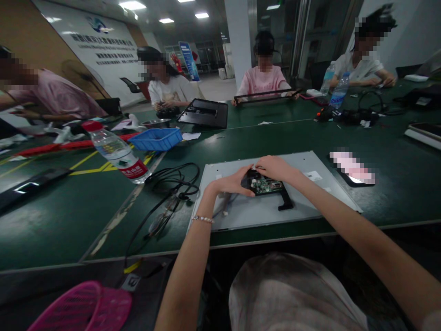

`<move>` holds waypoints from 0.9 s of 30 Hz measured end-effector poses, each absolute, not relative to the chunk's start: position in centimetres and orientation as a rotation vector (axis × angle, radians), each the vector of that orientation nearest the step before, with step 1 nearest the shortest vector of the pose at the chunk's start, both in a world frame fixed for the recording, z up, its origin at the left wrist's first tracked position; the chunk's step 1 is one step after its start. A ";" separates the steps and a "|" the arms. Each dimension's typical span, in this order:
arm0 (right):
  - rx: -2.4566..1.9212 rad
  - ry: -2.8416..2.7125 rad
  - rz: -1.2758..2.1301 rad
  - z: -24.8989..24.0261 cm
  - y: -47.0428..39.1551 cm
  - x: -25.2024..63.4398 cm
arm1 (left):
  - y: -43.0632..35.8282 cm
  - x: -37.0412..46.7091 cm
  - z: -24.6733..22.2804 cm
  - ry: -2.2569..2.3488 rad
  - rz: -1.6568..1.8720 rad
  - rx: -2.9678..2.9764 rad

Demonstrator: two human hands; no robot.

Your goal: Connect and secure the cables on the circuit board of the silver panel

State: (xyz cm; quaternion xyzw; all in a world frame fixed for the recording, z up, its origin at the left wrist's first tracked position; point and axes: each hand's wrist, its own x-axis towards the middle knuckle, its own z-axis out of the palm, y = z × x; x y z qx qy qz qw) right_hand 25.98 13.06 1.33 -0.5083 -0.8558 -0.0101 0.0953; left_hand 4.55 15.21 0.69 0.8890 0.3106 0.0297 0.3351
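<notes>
A grey flat metal-backed panel (241,216) lies on the green table in front of me. On its middle sits a green circuit board (267,185) in a black plastic frame, with a black arm (285,201) sticking out at the lower right. My left hand (234,181) grips the frame's left side, thumb below and fingers above. At the upper edge of the same part, my right hand (274,166) has its fingers bent together; what lies under the fingertips is hidden. A short cable (225,206) rests on the panel by my left wrist.
Left of the panel are coiled black cables (172,188), a tilted water bottle (117,154) and a blue tray (157,139). A phone (353,170) lies on the right. Several people sit around the table; one holds a black frame (265,95). A pink basket (82,308) is at lower left.
</notes>
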 end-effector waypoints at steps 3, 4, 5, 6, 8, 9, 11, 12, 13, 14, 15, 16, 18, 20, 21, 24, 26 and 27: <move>-1.477 -2.408 0.060 2.2 12.8 28.1 | 15.0 4.5 0.9 0.826 0.061 2.311; -1.475 -2.360 0.088 2.5 12.6 29.1 | 15.0 4.5 1.0 0.830 0.054 2.310; -1.491 -2.317 0.109 2.8 12.4 30.3 | 14.9 4.5 1.0 0.832 0.049 2.310; -1.530 -2.285 0.129 3.0 12.1 31.4 | 14.9 4.5 1.0 0.830 0.046 2.311; -1.615 -2.235 0.184 3.0 11.4 33.7 | 14.9 4.4 1.1 0.821 0.047 2.312; -1.644 -2.219 0.213 2.9 11.0 34.6 | 14.9 4.4 1.0 0.817 0.049 2.313; -1.695 -2.191 0.257 2.3 10.1 35.9 | 14.9 4.4 1.0 0.812 0.049 2.316; -1.711 -2.180 0.282 2.0 9.8 36.3 | 14.9 4.4 1.1 0.814 0.046 2.316; -1.724 -2.169 0.304 1.7 9.4 36.6 | 14.9 4.4 1.1 0.819 0.040 2.314; -1.731 -2.158 0.325 1.3 9.1 36.8 | 14.9 4.4 1.1 0.826 0.034 2.313; -1.735 -2.148 0.342 1.0 8.9 37.0 | 14.9 4.4 1.1 0.833 0.029 2.312; -1.743 -2.138 0.353 0.8 8.6 37.1 | 14.9 4.4 1.1 0.837 0.026 2.312; -1.767 -2.130 0.371 0.4 8.3 37.4 | 14.8 4.4 1.2 0.836 0.030 2.318; -1.790 -2.132 0.407 0.2 8.1 37.6 | 14.8 4.4 1.2 0.828 0.039 2.328; -1.793 -2.133 0.427 0.2 8.0 37.7 | 14.8 4.3 1.2 0.825 0.043 2.333; -1.774 -2.128 0.440 0.1 8.1 37.5 | 14.8 4.4 1.4 0.814 0.067 2.356; -1.757 -2.124 0.418 0.0 8.4 37.4 | 14.8 4.7 1.5 0.815 0.118 2.383; -1.747 -2.121 0.405 -0.1 8.5 37.3 | 14.9 4.9 1.6 0.824 0.161 2.405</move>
